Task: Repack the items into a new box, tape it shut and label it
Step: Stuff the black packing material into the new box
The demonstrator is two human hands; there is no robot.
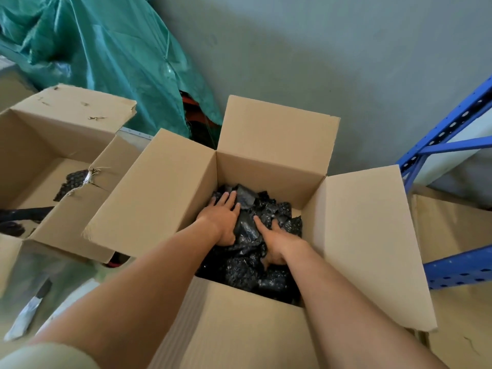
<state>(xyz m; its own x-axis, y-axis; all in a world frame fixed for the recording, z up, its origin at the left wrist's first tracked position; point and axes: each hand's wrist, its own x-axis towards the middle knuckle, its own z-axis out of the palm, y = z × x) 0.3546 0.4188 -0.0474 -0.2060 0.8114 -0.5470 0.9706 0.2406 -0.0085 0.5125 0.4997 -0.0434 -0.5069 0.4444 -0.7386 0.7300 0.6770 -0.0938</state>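
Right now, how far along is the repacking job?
Done: black packets lie in the new box. In hand: the left hand and right hand press them down. Left: one packet in the old box, then closing the open flaps, tape and label.

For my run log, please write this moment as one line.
step: packing; new box: open, untaped; black bags: inside; left hand: pressing bags; right hand: pressing bags; torn box: beside, left
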